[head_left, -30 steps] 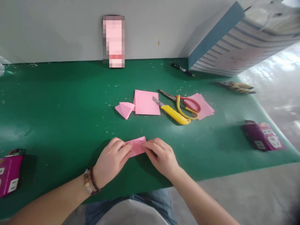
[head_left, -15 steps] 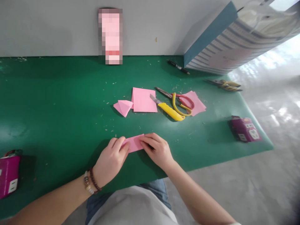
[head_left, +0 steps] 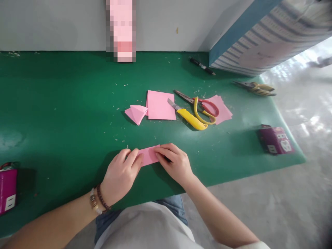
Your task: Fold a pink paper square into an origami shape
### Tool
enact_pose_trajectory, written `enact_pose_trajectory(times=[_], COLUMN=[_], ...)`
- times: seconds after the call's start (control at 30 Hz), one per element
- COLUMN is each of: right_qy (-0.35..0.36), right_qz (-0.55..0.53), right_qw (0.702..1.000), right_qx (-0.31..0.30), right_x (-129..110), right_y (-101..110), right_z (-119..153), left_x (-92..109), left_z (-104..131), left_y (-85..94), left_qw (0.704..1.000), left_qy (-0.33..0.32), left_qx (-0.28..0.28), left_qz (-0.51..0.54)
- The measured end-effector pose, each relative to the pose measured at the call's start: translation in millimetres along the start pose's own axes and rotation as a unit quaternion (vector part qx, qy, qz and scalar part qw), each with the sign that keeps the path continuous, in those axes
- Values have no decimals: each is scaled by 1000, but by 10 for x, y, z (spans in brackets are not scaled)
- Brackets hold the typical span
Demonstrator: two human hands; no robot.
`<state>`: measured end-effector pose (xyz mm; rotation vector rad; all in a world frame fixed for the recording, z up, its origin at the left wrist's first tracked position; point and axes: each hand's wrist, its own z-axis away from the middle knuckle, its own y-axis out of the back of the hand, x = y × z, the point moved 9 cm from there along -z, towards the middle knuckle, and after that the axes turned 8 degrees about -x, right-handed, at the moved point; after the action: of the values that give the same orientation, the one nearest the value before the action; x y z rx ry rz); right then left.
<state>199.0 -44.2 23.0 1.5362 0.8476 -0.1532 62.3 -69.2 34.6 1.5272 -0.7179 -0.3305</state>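
A strip of folded pink paper (head_left: pixel 149 156) lies between my two hands near the front of the green table. Its left end is pinched by my left hand (head_left: pixel 123 173), which wears bracelets at the wrist. At the other end, my right hand (head_left: pixel 175 162) presses thumb and fingers on the paper. Just beyond are a folded pink paper shape (head_left: pixel 137 113) and a square of pink paper (head_left: pixel 162 105). The blade of a yellow utility knife (head_left: pixel 192 119) overlaps the square. Scissors (head_left: pixel 204 110) with red and yellow handles rest partly on more pink paper (head_left: pixel 223 112).
On the green table (head_left: pixel 64 93) are a black pen (head_left: pixel 201 65), pliers (head_left: pixel 255 88), and purple box-like packs at right (head_left: pixel 277 139) and left (head_left: pixel 7 192). A striped bag (head_left: pixel 259 41) stands at the back right. A blurred pink item (head_left: pixel 121 27) leans against the wall.
The view has shifted slightly, so the things at the back sit higher in the picture. Both hands keep their grip on the folded paper with little visible movement.
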Motion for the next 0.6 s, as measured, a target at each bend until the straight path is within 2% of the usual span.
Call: enact_pose_trajectory(times=[0.3, 0.5, 0.6], right_qy=[-8, 6, 8], right_qz=[-12, -10, -12], right_qw=[1000, 1000, 1000], right_qx=[0, 6, 7], right_x=[9, 0, -3], right_y=[5, 11, 18], right_z=[4, -1, 0], left_x=[43, 132, 155], left_z=[17, 9, 11], left_y=[-78, -28, -40], left_qw=[999, 998, 996], left_qy=[-19, -65, -80], left_qx=[-23, 3, -4], left_qz=[11, 25, 33])
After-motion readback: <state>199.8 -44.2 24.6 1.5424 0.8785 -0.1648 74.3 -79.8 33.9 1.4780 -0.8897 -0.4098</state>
